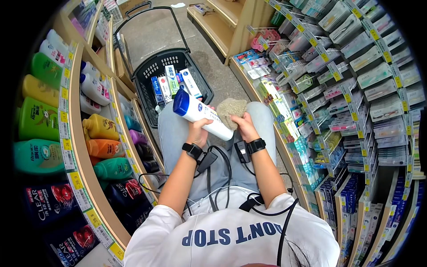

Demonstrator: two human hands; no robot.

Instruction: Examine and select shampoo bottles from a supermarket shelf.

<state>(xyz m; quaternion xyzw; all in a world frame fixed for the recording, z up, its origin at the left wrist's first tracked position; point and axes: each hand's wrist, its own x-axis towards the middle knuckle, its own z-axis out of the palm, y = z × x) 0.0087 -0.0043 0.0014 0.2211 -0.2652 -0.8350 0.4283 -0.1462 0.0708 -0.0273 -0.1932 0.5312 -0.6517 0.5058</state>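
Note:
My left hand (199, 131) is wrapped round a white bottle (207, 119) with a dark blue cap, tilted with the cap toward the upper left. In my right hand (246, 127) is a crumpled beige cloth (232, 110), bunched close against the right side of the bottle. Both hands are above my lap. Just beyond them on the floor stands a black shopping basket (207, 84), its handle raised. Several boxes, among them a white and blue box (190, 83) and a dark blue box (156, 89), are inside it.
Shelves on the left carry shampoo bottles (38, 118) and black pump-style bottles (49, 202). To the right, racks hold hanging toothbrush packs (373, 78) and boxed goods (275, 100). A wooden shelf unit (213, 33) stands ahead. Black cables (221, 173) run from my wrist straps across my lap.

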